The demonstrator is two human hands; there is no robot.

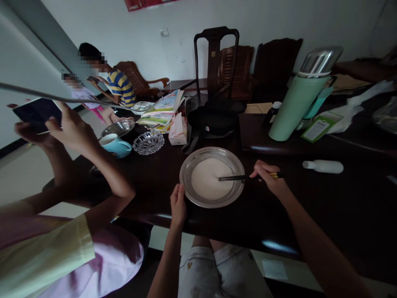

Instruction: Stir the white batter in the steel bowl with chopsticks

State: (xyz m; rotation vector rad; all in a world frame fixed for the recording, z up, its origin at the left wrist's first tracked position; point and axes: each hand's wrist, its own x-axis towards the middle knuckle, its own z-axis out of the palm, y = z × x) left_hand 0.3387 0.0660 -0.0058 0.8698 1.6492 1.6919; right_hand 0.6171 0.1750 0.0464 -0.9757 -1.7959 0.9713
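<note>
A wide metal bowl stands on the dark table in front of me, with a pale, milky batter-like liquid inside. My left hand is closed on the bowl's near left rim, the thumb towards the edge. In my right hand, the fingers wrap round a pair of dark chopsticks with gold-coloured ends. Their tips reach over the right rim and dip into the liquid near its middle. The lower part of the bowl's inside is hidden under the liquid.
Behind the bowl lie a black bag, a tissue pack, booklets, a glass dish and a blue mug. Rightward are a green thermos and a white bottle. A person's arm holding a phone is close on the left.
</note>
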